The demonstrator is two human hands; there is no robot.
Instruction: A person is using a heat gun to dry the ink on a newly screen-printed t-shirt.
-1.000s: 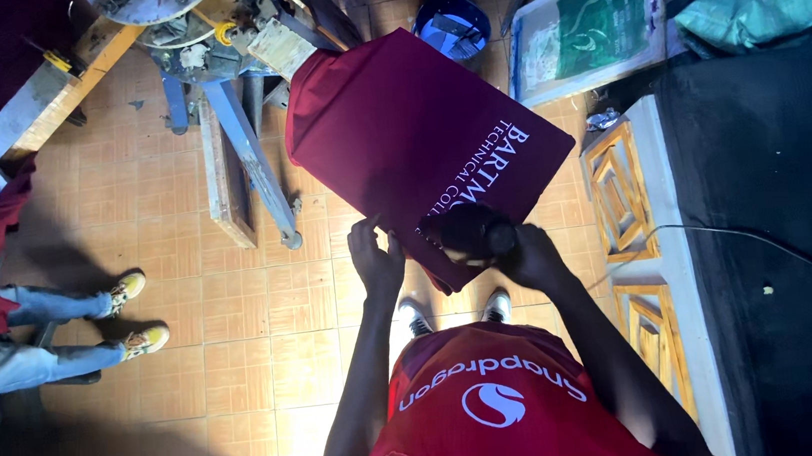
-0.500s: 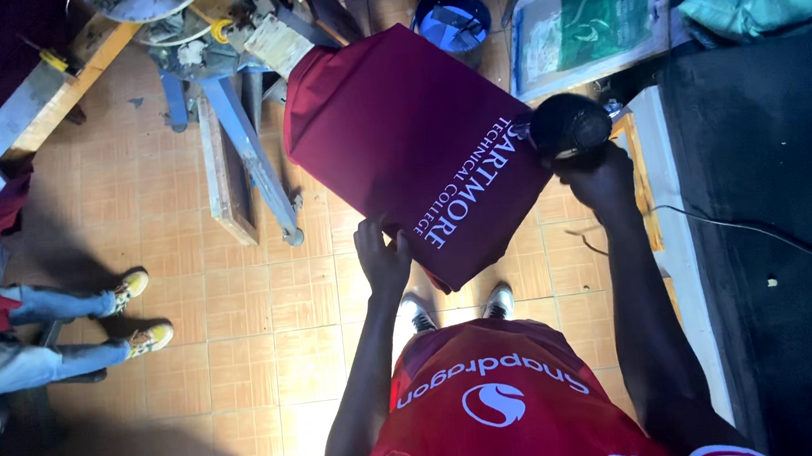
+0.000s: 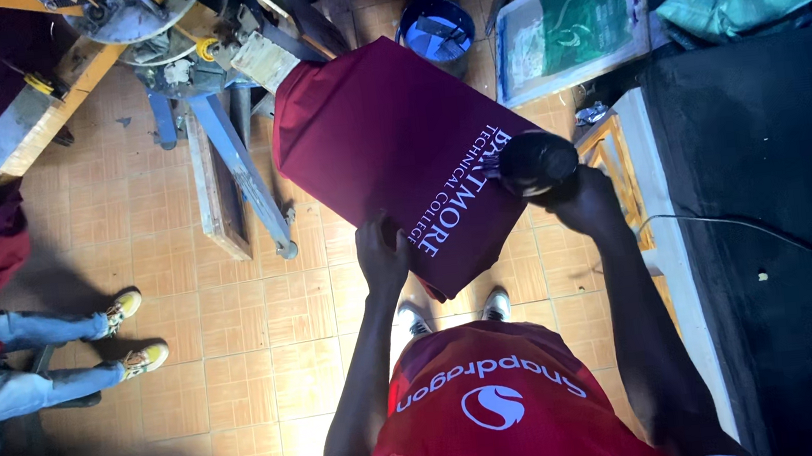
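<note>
Drying the white print on the maroon shirt (image 3: 388,149) spread over the printing platen.

The left hand (image 3: 381,253) rests flat, fingers released, on the shirt's near edge; the right hand (image 3: 580,205) grips a black heat gun (image 3: 535,161) at the lettering's right end, and likely should sweep slowly along it.

A shirt (image 3: 388,149) lies on a platen, a bucket (image 3: 435,29) behind it, a framed screen (image 3: 570,20) to its right.

Green-and-white framed screen (image 3: 573,21) leans top right.
</note>
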